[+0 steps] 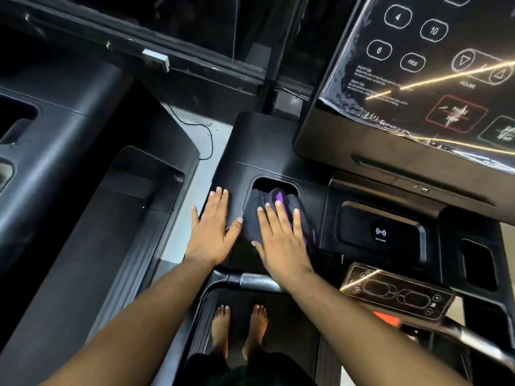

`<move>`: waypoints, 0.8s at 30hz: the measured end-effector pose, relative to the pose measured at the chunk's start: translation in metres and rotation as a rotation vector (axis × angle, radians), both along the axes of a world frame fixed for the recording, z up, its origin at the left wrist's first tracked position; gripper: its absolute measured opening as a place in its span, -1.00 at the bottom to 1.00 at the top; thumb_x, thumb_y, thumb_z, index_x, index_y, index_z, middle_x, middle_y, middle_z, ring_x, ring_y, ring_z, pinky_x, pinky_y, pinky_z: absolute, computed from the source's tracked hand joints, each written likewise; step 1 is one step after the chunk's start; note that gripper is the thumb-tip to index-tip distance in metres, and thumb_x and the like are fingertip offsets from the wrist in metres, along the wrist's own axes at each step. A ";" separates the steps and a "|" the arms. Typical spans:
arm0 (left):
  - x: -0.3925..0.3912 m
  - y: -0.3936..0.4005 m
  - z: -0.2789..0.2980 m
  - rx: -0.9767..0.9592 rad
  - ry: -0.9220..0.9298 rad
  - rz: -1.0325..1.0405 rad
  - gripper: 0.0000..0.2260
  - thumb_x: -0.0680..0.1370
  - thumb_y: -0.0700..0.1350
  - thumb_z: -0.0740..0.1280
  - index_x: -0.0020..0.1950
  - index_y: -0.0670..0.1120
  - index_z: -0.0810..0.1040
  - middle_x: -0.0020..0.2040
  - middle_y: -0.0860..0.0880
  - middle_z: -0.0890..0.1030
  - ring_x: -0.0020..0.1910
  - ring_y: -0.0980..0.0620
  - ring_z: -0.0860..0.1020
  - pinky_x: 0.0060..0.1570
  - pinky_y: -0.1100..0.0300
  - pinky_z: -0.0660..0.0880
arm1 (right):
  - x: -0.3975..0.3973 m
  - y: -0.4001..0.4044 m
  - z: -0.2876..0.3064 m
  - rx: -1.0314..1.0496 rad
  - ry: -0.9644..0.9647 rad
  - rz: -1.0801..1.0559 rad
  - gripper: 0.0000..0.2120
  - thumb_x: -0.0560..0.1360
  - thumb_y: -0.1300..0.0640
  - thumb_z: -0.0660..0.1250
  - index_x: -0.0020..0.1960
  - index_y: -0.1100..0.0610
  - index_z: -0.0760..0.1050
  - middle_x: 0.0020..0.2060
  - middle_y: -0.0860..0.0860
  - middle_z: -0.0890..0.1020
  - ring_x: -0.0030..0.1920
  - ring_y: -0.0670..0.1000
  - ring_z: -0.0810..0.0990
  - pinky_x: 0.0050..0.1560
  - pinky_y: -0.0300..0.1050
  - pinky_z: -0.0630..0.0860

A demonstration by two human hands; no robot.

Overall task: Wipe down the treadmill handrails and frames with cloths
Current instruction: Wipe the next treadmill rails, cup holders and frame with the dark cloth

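I stand on a black treadmill and look down at its console deck [267,151]. A dark cloth with purple edging [255,215] lies bunched on the deck at the front lip of a cup-holder recess [274,183]. My right hand [281,240] presses flat on the cloth with straight fingers. Just left of the cloth, my left hand [213,227] rests flat and spread on the bare deck. A metal-and-black handrail [250,280] runs crosswise under my right wrist.
The touch screen [432,79], covered in wrinkled film, rises at upper right. A wireless-charging pad [380,232] and a small button panel [395,296] sit right of the cloth. A second treadmill's console [92,174] stands close on the left. My bare feet [239,330] are on the belt.
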State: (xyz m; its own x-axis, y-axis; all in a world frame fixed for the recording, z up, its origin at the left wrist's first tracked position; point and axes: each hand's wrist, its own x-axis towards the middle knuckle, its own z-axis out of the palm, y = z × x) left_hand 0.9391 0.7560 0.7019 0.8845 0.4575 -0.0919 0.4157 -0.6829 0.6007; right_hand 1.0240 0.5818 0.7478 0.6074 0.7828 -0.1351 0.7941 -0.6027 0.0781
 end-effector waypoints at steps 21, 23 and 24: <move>0.001 0.000 0.001 0.040 0.058 -0.024 -0.28 0.62 0.35 -0.12 0.70 0.04 -0.11 0.70 0.08 -0.13 0.65 0.15 -0.21 0.59 -0.16 -0.28 | 0.090 0.022 0.024 -0.180 0.153 0.252 -0.56 0.68 -0.06 0.13 0.52 0.00 0.43 0.52 -0.02 0.42 0.56 0.06 0.29 0.59 0.01 0.04; 0.002 0.000 0.003 0.036 0.059 -0.022 -0.28 0.61 0.35 -0.12 0.70 0.03 -0.10 0.70 0.08 -0.13 0.65 0.14 -0.20 0.59 -0.16 -0.28 | 0.093 0.039 0.025 -0.308 0.196 0.240 -0.54 0.69 -0.10 0.05 0.44 0.06 0.51 0.45 0.01 0.51 0.50 0.10 0.38 0.53 0.02 0.16; 0.001 0.000 0.003 0.035 0.060 -0.022 -0.28 0.61 0.35 -0.12 0.70 0.03 -0.09 0.70 0.07 -0.12 0.65 0.14 -0.20 0.59 -0.16 -0.27 | 0.094 0.051 0.029 -0.356 0.240 0.195 -0.53 0.68 -0.10 0.03 0.40 0.07 0.53 0.42 0.03 0.54 0.46 0.14 0.43 0.48 0.05 0.25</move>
